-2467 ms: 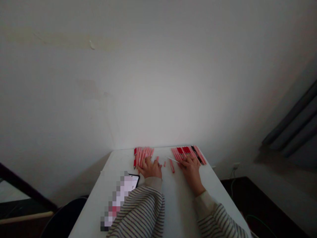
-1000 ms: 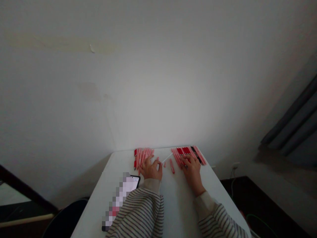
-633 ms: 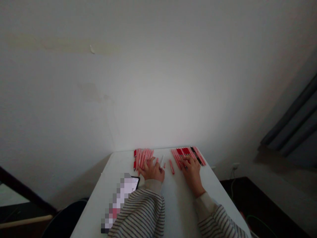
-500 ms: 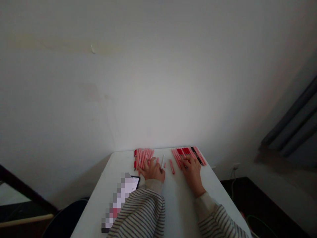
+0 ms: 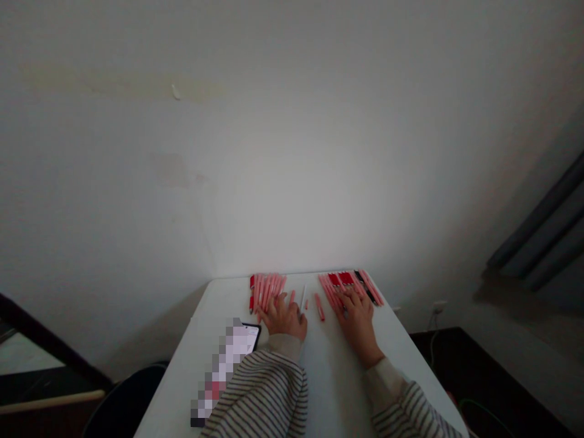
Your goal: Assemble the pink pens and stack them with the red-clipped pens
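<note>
Several pink pens (image 5: 269, 289) lie side by side on the left of the white table (image 5: 328, 371), with a red-and-silver pen (image 5: 251, 298) at their outer end. My left hand (image 5: 283, 319) rests over their near ends, fingers spread, thumb close to a thin white stick-like piece (image 5: 303, 298). A second row of pink pens (image 5: 328, 291) is on the right, mixed with red and black ones. Over its near ends lies my right hand (image 5: 358, 322), fingers stretched out and touching the pens. Between the hands sits a short pink pen part (image 5: 319, 307). What lies under both palms is hidden.
A phone (image 5: 228, 371), its screen pixelated, lies on the table left of my left forearm. The table's far edge meets a bare wall (image 5: 292, 152). A dark round object (image 5: 123, 401) stands low at the left; a socket with a cable (image 5: 438, 307) is at the right.
The whole view has shifted slightly. My right hand's fingers look flatter and more stretched over the right row; my left hand stays over the left pens.
</note>
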Demonstrator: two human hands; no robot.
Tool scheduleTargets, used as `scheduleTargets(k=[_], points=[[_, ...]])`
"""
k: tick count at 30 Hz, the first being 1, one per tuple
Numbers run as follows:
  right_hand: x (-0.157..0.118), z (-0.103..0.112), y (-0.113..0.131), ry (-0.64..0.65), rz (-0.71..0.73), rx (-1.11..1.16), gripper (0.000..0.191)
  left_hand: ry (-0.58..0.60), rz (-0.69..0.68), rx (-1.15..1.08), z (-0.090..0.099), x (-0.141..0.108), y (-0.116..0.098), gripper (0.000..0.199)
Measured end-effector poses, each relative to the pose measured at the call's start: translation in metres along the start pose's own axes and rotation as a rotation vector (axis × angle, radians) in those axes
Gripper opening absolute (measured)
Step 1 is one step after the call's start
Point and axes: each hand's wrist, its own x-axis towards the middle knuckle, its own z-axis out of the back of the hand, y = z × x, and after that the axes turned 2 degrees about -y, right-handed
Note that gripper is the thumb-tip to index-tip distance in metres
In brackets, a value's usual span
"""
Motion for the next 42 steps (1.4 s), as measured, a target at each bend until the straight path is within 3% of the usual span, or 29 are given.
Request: scheduleTargets(k=[8,11,18,25,33,42], points=[[-0.009,0.009,0.008,0.165,0.045,-0.108,0.042,-0.053,-0.044,0.043,-0.001,-0.014,0.009,0.053],[-0.008,0.009,0.012,0.199,0.049,-0.133,0.042,-0.017,-0.036,0.067,0.0,-0.018,0.011,0.06],[-0.007,0.013,0.015,0.224,0.038,-0.115,0.031,0.098,-0.031,0.044,0.002,-0.016,0.012,0.06],[-0.007,0.014,0.015,0.232,0.045,-0.108,0.031,0.108,-0.015,0.05,0.002,-0.017,0.012,0.059],[-0.001,0.014,0.021,0.148,0.084,0.005,0.029,0.089,-0.029,0.041,0.001,-0.017,0.013,0.057],[0.025,0.007,0.046,0.228,0.211,0.116,0.019,0.08,-0.028,0.03,0.002,-0.017,0.014,0.06]])
